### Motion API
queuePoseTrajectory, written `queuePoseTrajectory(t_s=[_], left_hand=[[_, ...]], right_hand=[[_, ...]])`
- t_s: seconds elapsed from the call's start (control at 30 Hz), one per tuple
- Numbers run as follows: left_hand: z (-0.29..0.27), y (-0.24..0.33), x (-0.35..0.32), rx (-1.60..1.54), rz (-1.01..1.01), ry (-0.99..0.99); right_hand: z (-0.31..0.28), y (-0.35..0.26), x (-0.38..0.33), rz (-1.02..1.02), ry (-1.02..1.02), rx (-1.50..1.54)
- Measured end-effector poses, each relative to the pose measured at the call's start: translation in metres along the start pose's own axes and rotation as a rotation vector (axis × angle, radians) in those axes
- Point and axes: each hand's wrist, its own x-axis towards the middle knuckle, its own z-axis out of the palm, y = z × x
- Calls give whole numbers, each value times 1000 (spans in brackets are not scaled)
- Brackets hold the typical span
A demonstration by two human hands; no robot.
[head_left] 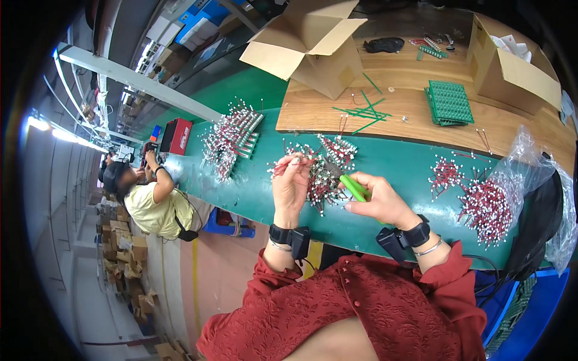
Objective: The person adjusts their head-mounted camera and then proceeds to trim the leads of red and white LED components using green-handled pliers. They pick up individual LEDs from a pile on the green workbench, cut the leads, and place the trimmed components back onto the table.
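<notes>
green tabletop [397, 157] runs across the person's front, a wooden board [313, 114] along its far side. red wires [280, 170] with white ends sit at the fingertips of the left grip [289, 192], pinched together on them. the right grip [382, 200] is wrapped around green-handled pliers [356, 188], whose dark nose points up and left toward the pinch, over a central heap [319, 194] of similar wires. the tabletop's near edge lies close to both wrists; the board's edge runs just beyond the heap. rightward, bare green surface separates the heap from another wire pile [484, 207] beside a clear plastic bag [522, 157]; leftward, a wired stack [229, 144] stands apart. the plier tips blend into the wires, so contact is unclear; the left grip covers part of the heap.
</notes>
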Motion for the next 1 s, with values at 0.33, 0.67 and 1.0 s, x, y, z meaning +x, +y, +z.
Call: queuePoseTrajectory(t_s=[0.33, 0.67, 1.0], left_hand=[[7, 3, -5, 486, 110, -94], [13, -1, -12, 829, 160, -13], [11, -6, -11, 423, 113, -149]], right_hand=[[4, 0, -3, -103, 222, -488], [2, 4, 1, -124, 90, -255], [4, 10, 2, 44, -118, 214]])
